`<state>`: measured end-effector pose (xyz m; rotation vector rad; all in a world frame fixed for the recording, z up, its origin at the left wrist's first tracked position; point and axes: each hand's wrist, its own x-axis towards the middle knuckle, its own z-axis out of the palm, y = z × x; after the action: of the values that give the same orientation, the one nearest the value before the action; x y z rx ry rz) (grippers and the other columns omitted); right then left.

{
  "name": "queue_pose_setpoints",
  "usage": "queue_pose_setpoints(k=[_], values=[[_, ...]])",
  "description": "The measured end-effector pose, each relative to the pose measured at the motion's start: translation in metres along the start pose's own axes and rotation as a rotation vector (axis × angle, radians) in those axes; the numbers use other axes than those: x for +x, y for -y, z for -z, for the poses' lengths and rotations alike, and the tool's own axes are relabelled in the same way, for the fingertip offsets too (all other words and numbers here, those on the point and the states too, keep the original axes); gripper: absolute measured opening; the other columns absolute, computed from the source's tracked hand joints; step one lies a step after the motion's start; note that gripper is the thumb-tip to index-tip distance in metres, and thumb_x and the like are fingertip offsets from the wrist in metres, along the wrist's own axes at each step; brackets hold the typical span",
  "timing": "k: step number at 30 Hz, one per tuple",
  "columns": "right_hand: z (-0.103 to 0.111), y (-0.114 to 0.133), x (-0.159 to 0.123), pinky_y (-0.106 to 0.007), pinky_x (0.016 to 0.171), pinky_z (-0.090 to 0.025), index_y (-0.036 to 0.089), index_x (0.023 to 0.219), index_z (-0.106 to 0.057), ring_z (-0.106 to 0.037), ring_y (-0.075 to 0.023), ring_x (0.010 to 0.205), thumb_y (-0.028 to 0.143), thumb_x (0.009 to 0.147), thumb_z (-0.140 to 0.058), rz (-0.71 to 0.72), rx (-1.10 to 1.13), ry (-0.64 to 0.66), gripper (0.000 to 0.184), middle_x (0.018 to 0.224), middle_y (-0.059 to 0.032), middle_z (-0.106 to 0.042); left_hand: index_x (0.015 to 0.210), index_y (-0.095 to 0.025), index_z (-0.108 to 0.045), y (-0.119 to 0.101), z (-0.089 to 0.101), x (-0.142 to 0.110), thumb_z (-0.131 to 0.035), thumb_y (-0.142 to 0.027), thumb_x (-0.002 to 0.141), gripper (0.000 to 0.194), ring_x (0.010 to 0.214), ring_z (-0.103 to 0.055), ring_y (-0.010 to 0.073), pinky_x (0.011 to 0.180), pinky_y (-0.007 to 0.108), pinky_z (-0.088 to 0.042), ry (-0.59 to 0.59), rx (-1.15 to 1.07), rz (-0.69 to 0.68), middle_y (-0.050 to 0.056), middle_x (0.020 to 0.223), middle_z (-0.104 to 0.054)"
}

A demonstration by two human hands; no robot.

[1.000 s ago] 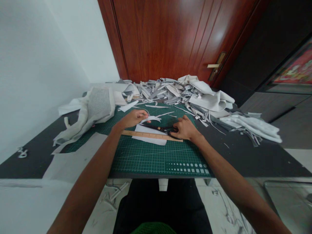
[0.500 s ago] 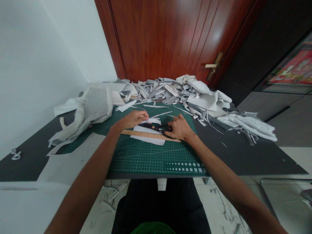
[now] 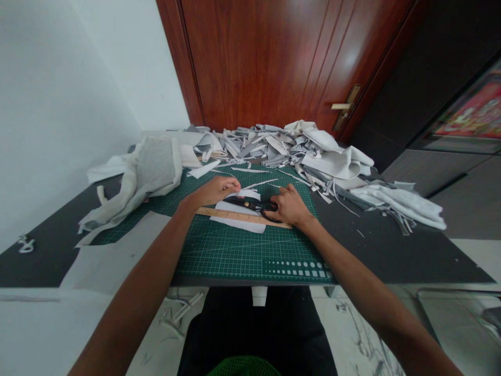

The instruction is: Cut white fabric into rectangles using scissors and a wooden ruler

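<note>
On the green cutting mat (image 3: 235, 256), whose near edge shows rows of white circles and squares toward its right corner, a wooden ruler (image 3: 230, 214) with markings too small to read crosses a white fabric piece (image 3: 247, 226). Just beyond the ruler, the right hand (image 3: 290, 206) grips black-handled scissors (image 3: 252, 205), while the left hand (image 3: 217, 191) pinches a narrow white strip (image 3: 249, 194). Grey-white fabric scraps (image 3: 270, 146) heap along the table's far edge, before a reddish wooden door (image 3: 254, 62).
</note>
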<state>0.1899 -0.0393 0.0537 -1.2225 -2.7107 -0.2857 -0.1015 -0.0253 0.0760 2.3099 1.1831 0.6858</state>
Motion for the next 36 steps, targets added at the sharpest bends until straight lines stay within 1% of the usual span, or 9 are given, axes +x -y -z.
queue_pose_setpoints(k=[6, 12, 16, 19, 23, 28, 31, 34, 36], values=[[0.000, 0.000, -0.001, -0.041, 0.093, -0.030, 0.016, 0.079, -0.079, -0.062, -0.0273, 0.089, 0.058, 0.093, -0.063, 0.007, 0.002, -0.017, 0.047, 0.077, -0.0117, -0.075, 0.093, -0.018, -0.067, -0.001, 0.003, -0.002, -0.054, -0.042, 0.096, 0.027, 0.074, -0.064, 0.0157, 0.073, 0.026, -0.044, -0.011, 0.011, -0.031, 0.003, 0.086, -0.074], [0.003, -0.001, -0.002, -0.041, 0.091, -0.029, 0.016, 0.082, -0.081, -0.061, -0.0266, 0.086, 0.056, 0.094, -0.064, 0.007, 0.002, -0.002, 0.045, 0.078, -0.0121, -0.075, 0.096, -0.018, -0.067, -0.006, 0.005, -0.004, -0.055, -0.045, 0.097, 0.030, 0.074, -0.064, 0.0161, 0.071, 0.026, -0.045, -0.014, -0.012, 0.048, 0.004, 0.091, -0.077], [0.004, -0.002, -0.002, -0.041, 0.092, -0.029, 0.015, 0.083, -0.081, -0.061, -0.0264, 0.086, 0.056, 0.094, -0.064, 0.007, 0.002, 0.009, 0.045, 0.080, -0.0126, -0.076, 0.100, -0.018, -0.069, -0.005, 0.006, -0.004, -0.053, -0.052, 0.097, 0.038, 0.074, -0.064, 0.0171, 0.069, 0.026, -0.046, -0.038, -0.023, 0.067, 0.005, 0.093, -0.078], [0.004, -0.003, -0.003, -0.042, 0.093, -0.029, 0.016, 0.083, -0.082, -0.061, -0.0264, 0.086, 0.056, 0.095, -0.062, 0.007, -0.005, 0.016, 0.047, 0.080, -0.0125, -0.075, 0.099, -0.018, -0.070, -0.003, 0.007, -0.004, -0.052, -0.054, 0.097, 0.040, 0.076, -0.064, 0.0181, 0.070, 0.027, -0.046, -0.092, 0.025, 0.040, 0.006, 0.095, -0.077], [0.003, -0.005, -0.003, -0.042, 0.093, -0.029, 0.016, 0.081, -0.081, -0.061, -0.0266, 0.087, 0.057, 0.097, -0.059, 0.008, -0.016, 0.033, 0.048, 0.078, -0.0122, -0.075, 0.096, -0.018, -0.068, 0.000, 0.008, -0.002, -0.052, -0.053, 0.096, 0.039, 0.082, -0.067, 0.0195, 0.074, 0.027, -0.048, -0.163, 0.047, 0.008, 0.006, 0.095, -0.077], [0.003, -0.010, -0.005, -0.042, 0.093, -0.029, 0.016, 0.081, -0.081, -0.061, -0.0268, 0.086, 0.057, 0.096, -0.059, -0.012, -0.019, 0.034, 0.049, 0.078, -0.0125, -0.075, 0.093, -0.018, -0.061, -0.002, 0.006, -0.002, -0.049, -0.052, 0.099, 0.037, 0.069, -0.062, 0.0169, 0.069, 0.028, -0.046, -0.275, 0.054, 0.052, 0.006, 0.092, -0.079], [0.003, -0.016, -0.007, -0.042, 0.094, -0.030, 0.016, 0.081, -0.081, -0.063, -0.0276, 0.087, 0.055, 0.096, -0.057, -0.055, -0.024, 0.026, 0.048, 0.079, -0.0131, -0.075, 0.097, -0.018, -0.058, -0.005, 0.005, -0.002, -0.047, -0.053, 0.101, 0.036, 0.064, -0.058, 0.0155, 0.070, 0.028, -0.046, -0.362, 0.042, 0.079, 0.007, 0.093, -0.080], [0.002, -0.026, -0.009, -0.042, 0.092, -0.032, 0.017, 0.078, -0.080, -0.064, -0.0282, 0.088, 0.054, 0.094, -0.059, -0.130, -0.022, 0.008, 0.046, 0.078, -0.0126, -0.075, 0.097, -0.019, -0.056, -0.007, 0.006, -0.002, -0.048, -0.053, 0.102, 0.035, 0.072, -0.062, 0.0174, 0.078, 0.029, -0.048, -0.463, 0.046, 0.056, 0.007, 0.091, -0.079], [0.001, -0.034, -0.012, -0.041, 0.092, -0.033, 0.018, 0.075, -0.078, -0.065, -0.0283, 0.087, 0.054, 0.092, -0.060, -0.190, -0.008, -0.005, 0.044, 0.076, -0.0111, -0.075, 0.100, -0.020, -0.055, -0.009, 0.007, -0.002, -0.049, -0.055, 0.102, 0.036, 0.078, -0.065, 0.0185, 0.082, 0.030, -0.049, -0.474, -0.010, 0.029, 0.006, 0.089, -0.076]])
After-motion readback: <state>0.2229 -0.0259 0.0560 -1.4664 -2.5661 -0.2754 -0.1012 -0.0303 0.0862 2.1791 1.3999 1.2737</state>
